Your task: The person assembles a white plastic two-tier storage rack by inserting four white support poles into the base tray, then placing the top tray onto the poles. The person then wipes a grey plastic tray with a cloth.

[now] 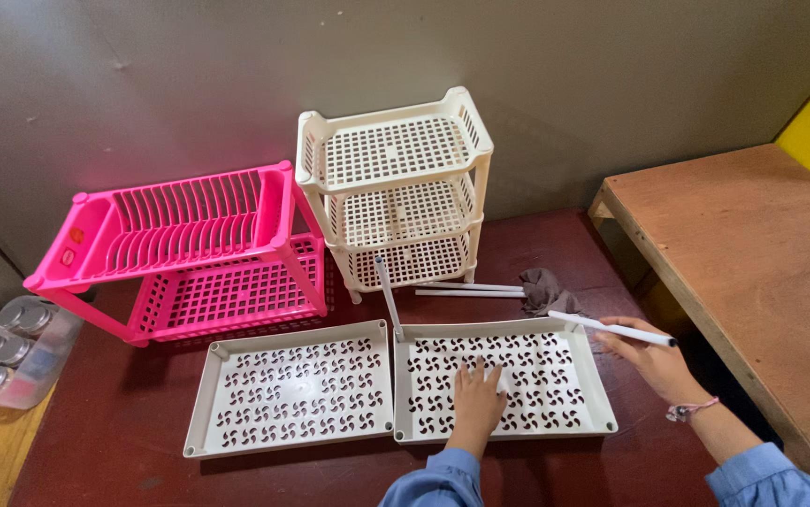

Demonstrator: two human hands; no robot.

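Observation:
My left hand [476,399] lies flat, fingers spread, pressing on a cream perforated shelf tray [593,371] on the dark red floor. My right hand [647,357] grips a thin white rod [611,329], held nearly level with its far end at the tray's back right corner. Another white rod [387,296] stands tilted in that tray's back left corner. A second matching tray [292,390] lies flat just to the left. Two more white rods [469,290] lie behind the trays, next to a crumpled grey cloth [546,289].
An assembled cream three-tier rack [396,192] stands against the grey wall, with a pink two-tier dish rack [189,249] on its left. A clear box of round metal-lidded jars [6,347] sits far left. A low wooden table [752,253] stands at the right.

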